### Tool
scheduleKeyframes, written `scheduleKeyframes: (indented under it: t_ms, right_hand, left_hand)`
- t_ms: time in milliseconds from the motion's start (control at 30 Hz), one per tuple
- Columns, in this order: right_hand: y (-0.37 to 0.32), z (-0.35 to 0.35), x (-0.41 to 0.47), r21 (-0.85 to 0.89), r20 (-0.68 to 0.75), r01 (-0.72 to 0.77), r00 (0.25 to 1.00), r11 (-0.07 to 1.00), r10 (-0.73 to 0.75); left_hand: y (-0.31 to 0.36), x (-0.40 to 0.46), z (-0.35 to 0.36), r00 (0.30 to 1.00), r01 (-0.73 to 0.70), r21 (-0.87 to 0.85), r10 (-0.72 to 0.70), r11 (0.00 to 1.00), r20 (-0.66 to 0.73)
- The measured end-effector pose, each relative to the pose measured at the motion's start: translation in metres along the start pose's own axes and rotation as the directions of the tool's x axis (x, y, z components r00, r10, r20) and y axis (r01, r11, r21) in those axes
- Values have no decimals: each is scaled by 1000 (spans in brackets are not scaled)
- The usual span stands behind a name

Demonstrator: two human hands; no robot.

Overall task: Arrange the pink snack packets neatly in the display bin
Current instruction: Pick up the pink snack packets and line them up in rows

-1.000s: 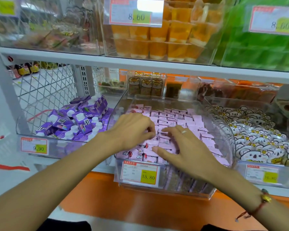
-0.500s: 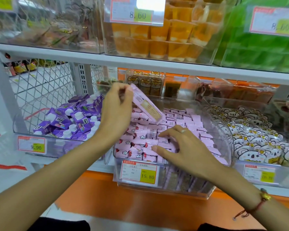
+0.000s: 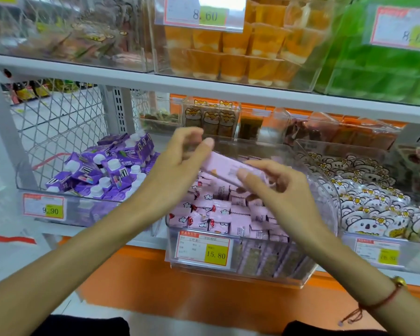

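Note:
A clear display bin in the middle of the lower shelf holds several pink snack packets, some lying flat in front, others standing in rows behind. Both hands hold one pink packet lifted above the bin. My left hand pinches its left end between thumb and fingers. My right hand grips its right end, thumb on top. The held packet is slightly blurred and tilts down to the right.
A bin of purple drink cartons stands to the left, a bin of koala-print packets to the right. A price tag reading 15.80 hangs on the pink bin's front. The upper shelf with orange jelly cups overhangs closely.
My left hand picked a pink packet out of the bin and raised it. My right hand left the packets in the bin and rose to take the packet's other end.

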State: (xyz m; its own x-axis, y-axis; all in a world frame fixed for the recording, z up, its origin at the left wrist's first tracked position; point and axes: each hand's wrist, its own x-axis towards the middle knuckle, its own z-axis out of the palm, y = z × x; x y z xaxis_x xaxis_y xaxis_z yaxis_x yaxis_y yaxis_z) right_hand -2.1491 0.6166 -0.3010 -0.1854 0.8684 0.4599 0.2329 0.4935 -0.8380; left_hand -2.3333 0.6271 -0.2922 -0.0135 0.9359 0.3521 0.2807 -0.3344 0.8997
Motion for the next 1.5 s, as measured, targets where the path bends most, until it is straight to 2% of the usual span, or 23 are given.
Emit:
scheduleKeyframes:
  t_ms: [67, 133, 267, 367, 433, 567, 633, 700, 767, 867, 967, 1067, 1200, 1300, 1433, 1500]
  right_hand:
    - [0, -4, 2, 203, 29, -190, 982, 960, 188]
    - [1, -7, 4, 285, 63, -277, 961, 917, 271]
    - [2, -8, 6, 424, 103, -378, 923, 823, 370]
    - [1, -11, 9, 526, 101, -344, 933, 778, 345]
    - [2, -11, 8, 489, 50, -275, 956, 828, 288]
    - [7, -7, 7, 384, -74, -177, 972, 906, 221]
    - [11, -6, 7, 396, -146, -178, 956, 901, 254]
    - [15, -8, 9, 431, -236, -188, 921, 883, 311]
    - [20, -10, 12, 427, -297, -191, 894, 884, 336]
    - [26, -7, 17, 341, -294, -210, 902, 916, 316]
    - [29, 1, 19, 86, -238, -231, 940, 969, 245]
    - [23, -2, 22, -239, -124, -150, 985, 959, 123]
    - [1, -13, 30, -536, 47, 34, 999, 844, -10]
    - [-12, -10, 43, -614, 163, 121, 986, 780, -25]
    - [5, 6, 46, -737, 365, 266, 930, 621, 35]
    - [20, 9, 39, -721, 420, 256, 901, 644, 113]
  left_hand:
    - [1, -2, -8, 968, -195, 210, 154, 958, 197]
    - [1, -4, -10, 934, -278, 278, 190, 919, 303]
    - [-2, -3, -8, 945, -264, 272, 191, 925, 266]
    - [-3, -1, -2, 972, -162, 171, 128, 972, 195]
    - [-6, -1, 2, 982, -112, 140, 87, 984, 170]
    - [-9, -5, 7, 974, -149, 209, 107, 967, 200]
    - [-11, -6, 1, 971, -190, 400, 112, 896, 210]
    - [-14, -8, -7, 963, -261, 626, 157, 735, 218]
    - [-16, -10, -12, 943, -334, 728, 208, 599, 261]
    - [-19, -10, -12, 890, -456, 788, 222, 413, 398]
    - [-23, -7, -13, 858, -514, 803, 194, 301, 476]
    - [-24, -7, -14, 854, -519, 805, 213, 288, 475]
    - [-24, -6, -14, 863, -504, 800, 210, 326, 459]
    - [-25, -4, -14, 865, -502, 798, 202, 333, 460]
    - [-25, -2, -15, 862, -508, 792, 200, 339, 467]
    - [-26, -3, -14, 865, -502, 784, 201, 364, 461]
